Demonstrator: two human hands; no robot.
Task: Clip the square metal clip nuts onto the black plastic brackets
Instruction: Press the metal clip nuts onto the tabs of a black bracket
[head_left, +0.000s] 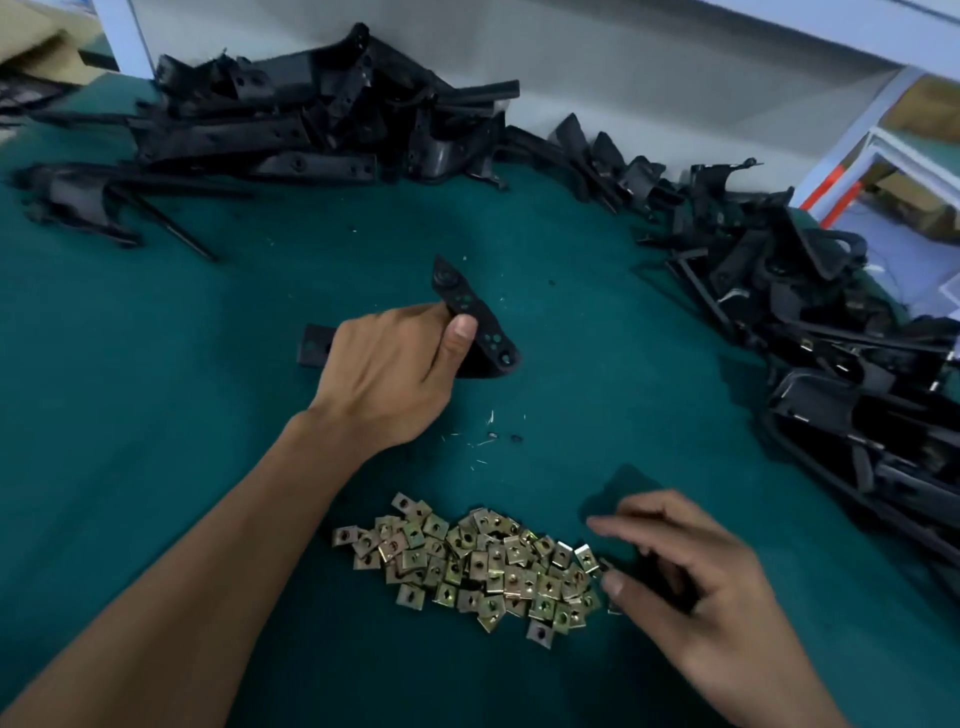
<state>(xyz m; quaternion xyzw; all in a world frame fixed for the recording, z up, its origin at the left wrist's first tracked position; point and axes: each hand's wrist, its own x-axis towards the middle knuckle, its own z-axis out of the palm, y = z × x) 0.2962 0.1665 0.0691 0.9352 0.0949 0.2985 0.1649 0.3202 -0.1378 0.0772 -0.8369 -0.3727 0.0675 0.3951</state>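
Left hand (387, 374) is gripping a black bracket (475, 325) mid-surface, long axis running away-left to near-right. Clip nuts (467, 564) are lying at the near edge, touching the right hand (691, 587) fingers (loosely curled, contents unclear).

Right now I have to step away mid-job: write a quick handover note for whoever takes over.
Left hand: grips one black bracket above the green table; no clip nut visible on it.
Right hand: blurred, fingers loosely curled at the right edge of the clip nut pile; whether it holds a nut is unclear.
Bracket heaps lie at far left and right.
Left to do: pick a nut and clip it onto the held bracket.
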